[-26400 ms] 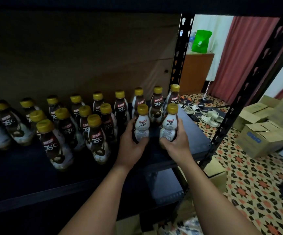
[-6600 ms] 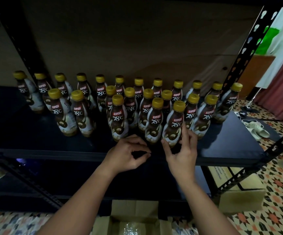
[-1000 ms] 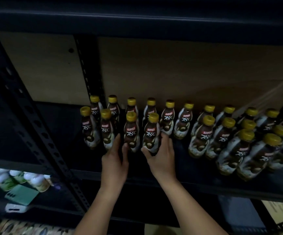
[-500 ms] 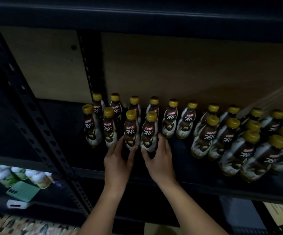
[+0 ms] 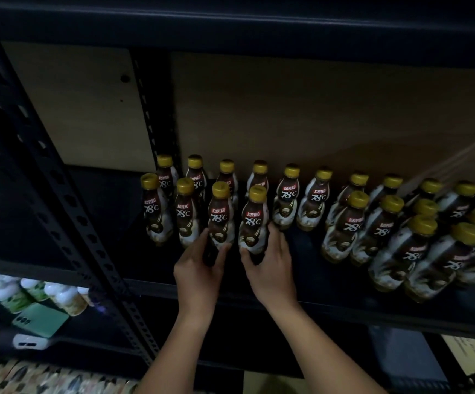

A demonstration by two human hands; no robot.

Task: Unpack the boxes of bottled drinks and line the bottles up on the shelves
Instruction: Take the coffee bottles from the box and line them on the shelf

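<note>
My left hand (image 5: 198, 264) is gripping the base of one Kopiko bottle (image 5: 220, 220), fingers curled round its left side and thumb pressing the right; my right hand (image 5: 270, 261) is gripping its neighbour (image 5: 253, 224) the same way, mirrored. Both bottles are standing upright on the dark shelf (image 5: 330, 285), third and fourth in the front row on the left.

Compared with a second ago, I have been nudging this pair a little further back and closer to the two front bottles (image 5: 171, 211) on their left, so the second row is now tightening up behind the shelf edge. A gap is still showing between my pair and the right-hand group (image 5: 378, 223), which means more sliding is likely needed before the row is reading as one line.

My wrists are sitting just over the front lip of the shelf, palms facing each other, both forearms reaching up and forward from below. On the lower shelf to the left, pale bottles (image 5: 40, 294) and a green phone (image 5: 40, 319) are lying.
</note>
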